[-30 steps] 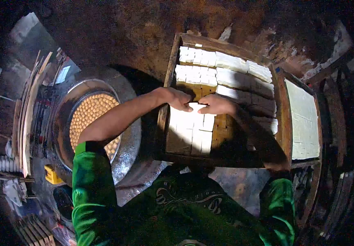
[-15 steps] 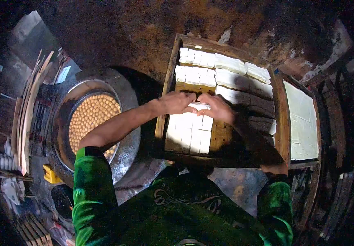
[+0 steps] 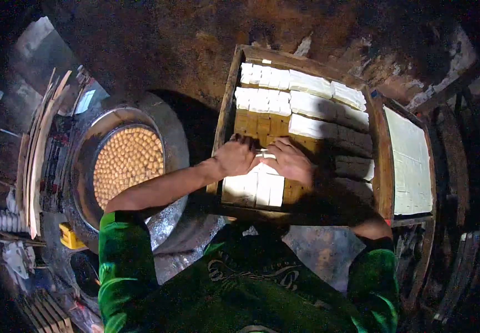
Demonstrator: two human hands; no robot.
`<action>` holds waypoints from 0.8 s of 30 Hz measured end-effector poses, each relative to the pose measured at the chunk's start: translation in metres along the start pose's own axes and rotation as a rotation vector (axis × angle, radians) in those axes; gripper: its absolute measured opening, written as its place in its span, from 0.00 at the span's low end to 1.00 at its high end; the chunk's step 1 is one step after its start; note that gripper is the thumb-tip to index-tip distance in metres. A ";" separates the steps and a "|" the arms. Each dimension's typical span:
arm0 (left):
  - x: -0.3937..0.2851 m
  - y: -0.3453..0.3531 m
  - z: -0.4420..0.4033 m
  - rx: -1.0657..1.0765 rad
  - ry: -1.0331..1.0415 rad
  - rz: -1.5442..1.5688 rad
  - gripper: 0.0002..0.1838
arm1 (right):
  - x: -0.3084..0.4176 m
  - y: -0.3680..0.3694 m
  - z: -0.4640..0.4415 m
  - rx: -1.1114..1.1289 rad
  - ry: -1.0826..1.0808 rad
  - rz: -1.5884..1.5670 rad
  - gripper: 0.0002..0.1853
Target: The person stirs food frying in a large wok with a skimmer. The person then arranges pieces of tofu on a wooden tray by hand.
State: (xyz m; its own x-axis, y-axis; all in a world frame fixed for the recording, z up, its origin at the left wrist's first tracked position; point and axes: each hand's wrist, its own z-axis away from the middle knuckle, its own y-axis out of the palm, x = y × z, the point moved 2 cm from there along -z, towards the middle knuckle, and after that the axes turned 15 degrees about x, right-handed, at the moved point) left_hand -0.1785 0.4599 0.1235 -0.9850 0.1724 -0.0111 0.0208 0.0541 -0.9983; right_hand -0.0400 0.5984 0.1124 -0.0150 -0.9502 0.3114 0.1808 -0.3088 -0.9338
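Note:
White rectangular blocks (image 3: 253,190) lie side by side at the near left of a wooden tray (image 3: 383,161). At their far edge my left hand (image 3: 237,157) is closed, fingers curled over the blocks. Right beside it my right hand (image 3: 287,161) curves around the same far edge, its thumb next to the left one. Both hands grip white blocks there; the fingertips are partly hidden. Further back in the tray stand rows of cut white blocks (image 3: 263,101) and longer white strips (image 3: 312,126), partly in shadow.
A large round pan (image 3: 84,191) at the left holds many golden-brown pieces (image 3: 126,164). A second frame with a white slab (image 3: 409,161) adjoins the tray at the right. Wooden slats (image 3: 39,161) and a yellow object (image 3: 70,236) are at the far left.
Both hands have moved nearer to my body and slightly left, from a pinch at the far edge to curling over the blocks. More bare wooden tray bottom shows beyond them.

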 end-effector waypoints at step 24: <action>0.001 -0.017 -0.004 0.554 -0.156 0.549 0.35 | 0.007 -0.004 0.005 0.003 0.076 -0.418 0.39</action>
State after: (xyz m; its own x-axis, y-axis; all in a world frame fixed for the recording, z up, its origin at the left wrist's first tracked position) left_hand -0.1794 0.4626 0.1411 -0.8721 -0.1093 -0.4769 0.4625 -0.5025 -0.7305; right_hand -0.0356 0.5930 0.1195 -0.1601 -0.7436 0.6492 0.1463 -0.6683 -0.7293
